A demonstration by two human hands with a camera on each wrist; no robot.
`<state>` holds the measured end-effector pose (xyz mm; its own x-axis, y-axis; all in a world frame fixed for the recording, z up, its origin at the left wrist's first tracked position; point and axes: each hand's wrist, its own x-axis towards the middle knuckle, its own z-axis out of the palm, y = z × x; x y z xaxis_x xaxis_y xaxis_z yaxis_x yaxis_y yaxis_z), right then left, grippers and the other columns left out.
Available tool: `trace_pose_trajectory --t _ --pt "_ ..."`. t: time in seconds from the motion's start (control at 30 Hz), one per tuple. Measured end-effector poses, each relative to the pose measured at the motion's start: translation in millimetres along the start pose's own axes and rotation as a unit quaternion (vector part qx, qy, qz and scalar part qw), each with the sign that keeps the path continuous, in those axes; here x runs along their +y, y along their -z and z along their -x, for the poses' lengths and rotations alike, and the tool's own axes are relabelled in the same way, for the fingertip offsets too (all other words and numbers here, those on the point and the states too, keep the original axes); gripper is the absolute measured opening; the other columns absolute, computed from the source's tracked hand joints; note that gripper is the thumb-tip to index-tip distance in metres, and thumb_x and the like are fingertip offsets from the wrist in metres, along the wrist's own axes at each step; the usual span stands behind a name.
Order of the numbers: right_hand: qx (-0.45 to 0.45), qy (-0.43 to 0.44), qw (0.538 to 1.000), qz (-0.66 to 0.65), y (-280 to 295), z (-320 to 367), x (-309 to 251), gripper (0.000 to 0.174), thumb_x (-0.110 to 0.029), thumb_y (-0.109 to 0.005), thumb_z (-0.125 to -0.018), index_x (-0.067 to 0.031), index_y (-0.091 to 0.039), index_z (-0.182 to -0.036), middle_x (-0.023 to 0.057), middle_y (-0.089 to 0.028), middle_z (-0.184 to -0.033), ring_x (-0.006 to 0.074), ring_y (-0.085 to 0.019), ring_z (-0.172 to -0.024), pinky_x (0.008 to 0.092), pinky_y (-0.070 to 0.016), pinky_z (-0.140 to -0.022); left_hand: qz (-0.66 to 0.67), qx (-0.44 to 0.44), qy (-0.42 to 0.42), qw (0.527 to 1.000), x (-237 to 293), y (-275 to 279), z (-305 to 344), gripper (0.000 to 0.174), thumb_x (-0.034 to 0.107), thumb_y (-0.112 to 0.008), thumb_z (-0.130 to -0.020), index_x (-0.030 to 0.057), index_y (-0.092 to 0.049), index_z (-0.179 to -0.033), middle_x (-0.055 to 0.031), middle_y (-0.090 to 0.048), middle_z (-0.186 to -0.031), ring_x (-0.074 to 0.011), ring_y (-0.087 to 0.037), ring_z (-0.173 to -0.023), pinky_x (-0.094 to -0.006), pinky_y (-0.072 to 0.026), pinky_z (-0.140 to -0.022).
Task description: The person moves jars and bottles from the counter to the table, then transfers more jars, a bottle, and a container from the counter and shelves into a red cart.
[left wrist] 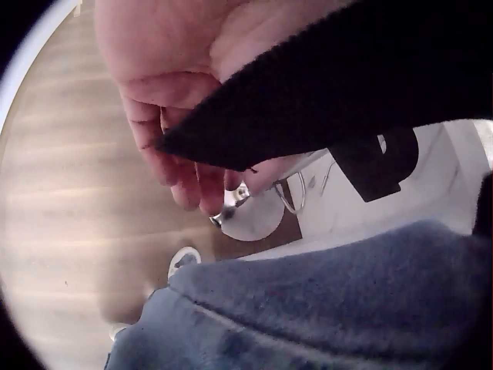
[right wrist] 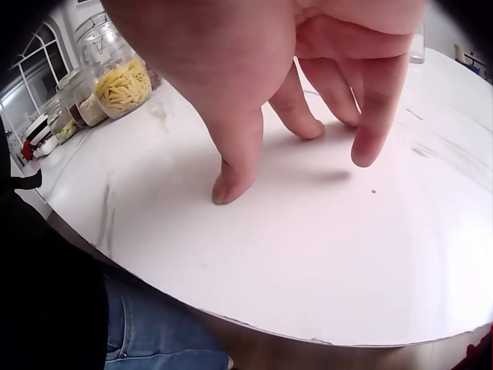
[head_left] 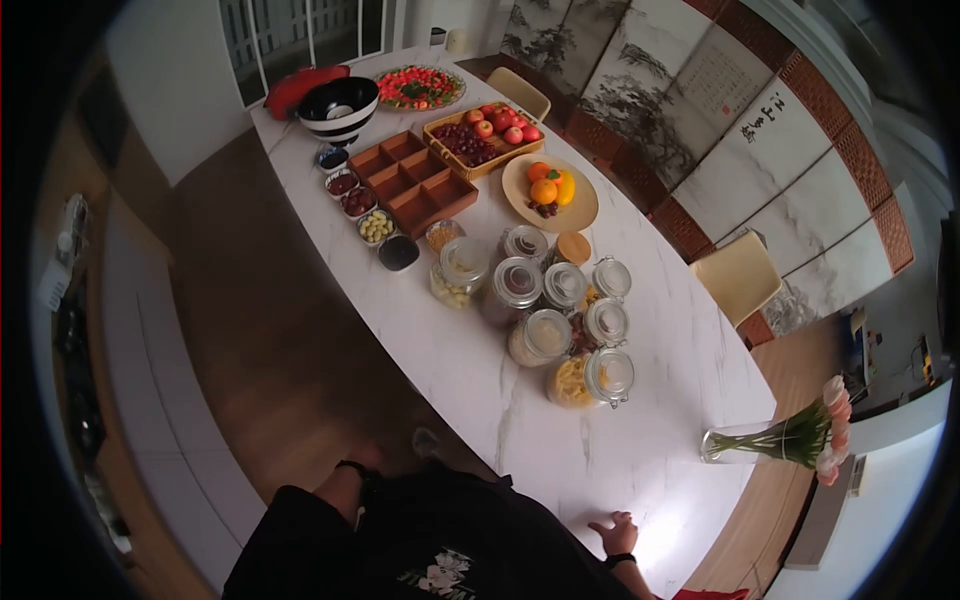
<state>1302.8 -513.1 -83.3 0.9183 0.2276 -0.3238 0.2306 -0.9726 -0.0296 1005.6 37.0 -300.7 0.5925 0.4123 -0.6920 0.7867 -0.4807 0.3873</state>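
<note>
My left hand (head_left: 366, 459) hangs beside my body, off the table's near edge. In the left wrist view its fingers (left wrist: 185, 185) droop in a loose curl with nothing between them, and a black sleeve (left wrist: 308, 92) covers part of the palm. My right hand (head_left: 617, 535) rests at the near right end of the white marbled table (head_left: 690, 400). The right wrist view shows the thumb (right wrist: 235, 173) and fingertips propped on the tabletop, spread and holding nothing. Nearest along the table is a glass jar of yellow pasta (right wrist: 123, 89).
Several clip-top jars (head_left: 540, 335) stand mid-table. Beyond them are a wooden divided tray (head_left: 415, 190), small bowls (head_left: 377, 228), a fruit plate (head_left: 585, 205), a fruit basket (head_left: 470, 170) and a striped bowl (head_left: 338, 108). Pink flowers in a glass vase (head_left: 735, 446) lie sideways in view at right.
</note>
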Motion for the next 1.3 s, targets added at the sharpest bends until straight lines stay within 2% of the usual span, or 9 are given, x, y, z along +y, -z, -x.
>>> trace_pose_trajectory --t 0.07,0.23,0.33,0.53,0.67,1.13,1.2,1.23,1.3 --pt "0.016 0.012 1.000 -0.017 1 3 1 0.083 -0.064 -0.087 -0.064 0.0007 -0.072 -0.113 0.0230 -0.063 -0.128 0.0400 -0.069 -0.103 0.0462 -0.0564 -0.087 0.057 0.021 -0.002 0.998 -9 -17 15 0.031 0.026 -0.061 -0.092 0.0090 -0.077 -0.113 -0.0176 -0.075 -0.112 -0.0344 -0.071 -0.106 -0.0449 -0.0551 -0.096" --pt "0.013 0.098 0.993 0.070 18 -21 4 0.085 -0.084 -0.074 -0.064 -0.0028 -0.079 -0.091 0.0168 -0.073 -0.073 0.0387 -0.073 -0.072 0.0473 -0.0585 -0.069 0.249 0.062 0.143 0.956 -2 -42 92 0.030 0.028 -0.066 -0.090 0.0077 -0.077 -0.109 -0.0138 -0.078 -0.095 -0.0297 -0.076 -0.090 -0.0405 -0.0585 -0.089" --pt "0.003 0.086 0.993 0.080 35 -47 -8 0.068 -0.071 -0.085 -0.065 -0.0046 -0.079 -0.081 0.0160 -0.076 -0.081 0.0369 -0.074 -0.081 0.0467 -0.0591 -0.075 0.241 0.067 0.145 0.957 -14 -82 134 0.029 0.028 -0.067 -0.090 0.0068 -0.077 -0.107 -0.0106 -0.078 -0.088 -0.0257 -0.076 -0.085 -0.0384 -0.0595 -0.086" --pt "0.124 0.368 0.921 -0.023 34 -96 -20 0.075 -0.040 -0.096 -0.062 -0.0040 -0.067 -0.120 0.0178 -0.076 -0.101 0.0391 -0.072 -0.093 0.0471 -0.0579 -0.081 0.331 0.166 0.304 0.878 19 -171 268 0.030 0.029 -0.068 -0.090 0.0045 -0.077 -0.104 -0.0105 -0.079 -0.089 -0.0250 -0.077 -0.086 -0.0385 -0.0591 -0.089" --pt "0.023 0.296 0.952 0.078 52 -103 -42 0.078 -0.050 -0.096 -0.057 -0.0038 -0.070 -0.113 0.0187 -0.075 -0.101 0.0384 -0.071 -0.097 0.0463 -0.0577 -0.081 0.186 0.196 0.308 0.912 -1 -306 331 0.039 0.033 -0.061 -0.090 0.0000 -0.075 -0.105 -0.0243 -0.074 -0.104 -0.0403 -0.071 -0.103 -0.0473 -0.0558 -0.095" --pt "0.048 0.388 0.917 0.077 -1 -206 -28 0.066 -0.045 -0.099 -0.056 0.0024 -0.074 -0.094 0.0200 -0.075 -0.094 0.0426 -0.071 -0.092 0.0499 -0.0571 -0.080 0.475 0.208 0.636 0.572 123 -456 529 0.037 0.021 -0.062 -0.092 -0.0014 -0.071 -0.119 -0.0278 -0.065 -0.131 -0.0405 -0.064 -0.122 -0.0479 -0.0532 -0.103" --pt "-0.025 0.370 0.900 0.228 8 -204 -38 0.078 -0.063 -0.085 -0.074 0.0047 -0.070 -0.110 0.0205 -0.074 -0.110 0.0359 -0.070 -0.101 0.0446 -0.0568 -0.088 0.474 0.225 0.676 0.517 129 -472 548 0.043 0.019 -0.061 -0.092 0.0009 -0.064 -0.131 -0.0267 -0.051 -0.145 -0.0409 -0.054 -0.134 -0.0475 -0.0483 -0.110" --pt "0.004 0.376 0.910 0.174 6 -202 -34 0.100 -0.083 -0.082 -0.058 0.0043 -0.073 -0.105 0.0216 -0.074 -0.107 0.0386 -0.070 -0.099 0.0473 -0.0564 -0.088 0.494 0.230 0.677 0.494 127 -476 563 0.051 0.018 -0.062 -0.091 0.0035 -0.057 -0.140 -0.0237 -0.039 -0.154 -0.0424 -0.045 -0.141 -0.0478 -0.0451 -0.113" --pt "0.000 0.363 0.904 0.224 10 -192 -34 0.095 -0.082 -0.074 -0.070 0.0032 -0.072 -0.112 0.0233 -0.073 -0.112 0.0380 -0.069 -0.102 0.0461 -0.0559 -0.091 0.470 0.263 0.701 0.467 126 -481 592 0.052 0.019 -0.063 -0.090 0.0038 -0.057 -0.139 -0.0229 -0.041 -0.153 -0.0416 -0.044 -0.141 -0.0491 -0.0437 -0.114"
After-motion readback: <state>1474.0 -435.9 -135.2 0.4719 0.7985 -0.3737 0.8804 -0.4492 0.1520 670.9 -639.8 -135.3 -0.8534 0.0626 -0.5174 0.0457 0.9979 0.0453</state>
